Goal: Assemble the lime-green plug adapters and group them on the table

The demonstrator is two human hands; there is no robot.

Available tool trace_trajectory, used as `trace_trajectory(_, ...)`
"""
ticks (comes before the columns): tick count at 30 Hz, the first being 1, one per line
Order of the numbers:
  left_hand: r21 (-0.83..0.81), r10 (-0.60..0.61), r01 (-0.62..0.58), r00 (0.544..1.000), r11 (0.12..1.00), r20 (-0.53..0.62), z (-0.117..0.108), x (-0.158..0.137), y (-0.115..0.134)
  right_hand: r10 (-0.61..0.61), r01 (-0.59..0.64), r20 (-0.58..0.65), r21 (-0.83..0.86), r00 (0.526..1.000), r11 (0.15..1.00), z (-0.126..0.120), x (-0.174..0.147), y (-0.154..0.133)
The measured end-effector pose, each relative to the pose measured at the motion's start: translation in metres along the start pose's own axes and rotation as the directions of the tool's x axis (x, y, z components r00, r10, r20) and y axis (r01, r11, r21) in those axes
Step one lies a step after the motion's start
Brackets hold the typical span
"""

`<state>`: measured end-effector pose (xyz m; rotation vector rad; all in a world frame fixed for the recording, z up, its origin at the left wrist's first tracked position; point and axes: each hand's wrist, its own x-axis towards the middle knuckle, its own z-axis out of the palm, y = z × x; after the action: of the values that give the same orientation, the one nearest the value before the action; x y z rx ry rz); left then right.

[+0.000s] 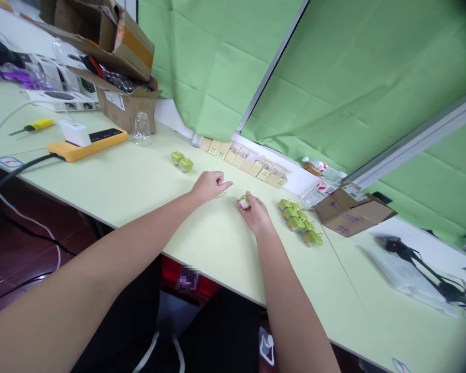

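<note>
My left hand [208, 186] is closed, with the thumb sticking out, over the middle of the table. A small clear piece with a touch of yellow [222, 194] shows just below its fingers, mostly hidden by the hand. To the right, my right hand [255, 211] grips a small green lid with a white underside [244, 202] between thumb and fingers. Two green-topped little containers [181, 161] stand beyond my left hand. Several more green-topped containers with clear bases and small loops [297, 221] are grouped to the right of my right hand.
A row of small cardboard boxes [252, 163] lines the back edge. At left are a yellow power strip [89, 146], a screwdriver [39, 125], a clear jar [142, 129] and cartons [126, 106]. Plastic bottles [318, 191] and an opened carton [347, 210] are at right.
</note>
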<state>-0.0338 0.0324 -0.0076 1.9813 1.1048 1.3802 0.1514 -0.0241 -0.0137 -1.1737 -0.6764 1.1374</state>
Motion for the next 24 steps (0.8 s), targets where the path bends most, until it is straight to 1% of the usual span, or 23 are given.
trace_trajectory(4,-0.002,-0.015,0.015,1.000,1.000,0.009,0.0013,-0.0016,0.0016,0.012,-0.013,0.014,0.034,1.000,0.999,-0.0019,0.0009,-0.0011)
trace_trajectory(8,0.004,0.004,-0.004,1.000,1.000,0.021,0.0020,-0.0030,0.0028,0.026,-0.027,0.026,0.035,0.999,0.999,-0.0007,-0.0008,-0.0022)
trace_trajectory(15,0.002,-0.012,0.012,1.000,1.000,0.006,0.0017,-0.0011,0.0016,0.026,-0.027,0.027,0.038,0.999,0.999,-0.0006,-0.0013,-0.0027)
trace_trajectory(20,-0.006,0.005,-0.005,0.999,1.000,0.042,0.0032,-0.0008,-0.0004,0.027,-0.028,0.041,0.040,0.999,0.999,-0.0022,0.0008,-0.0012)
trace_trajectory(24,0.001,-0.006,0.006,0.999,1.000,0.036,0.0035,-0.0003,-0.0014,0.025,-0.026,0.037,0.037,0.999,0.999,-0.0028,0.0013,-0.0008)
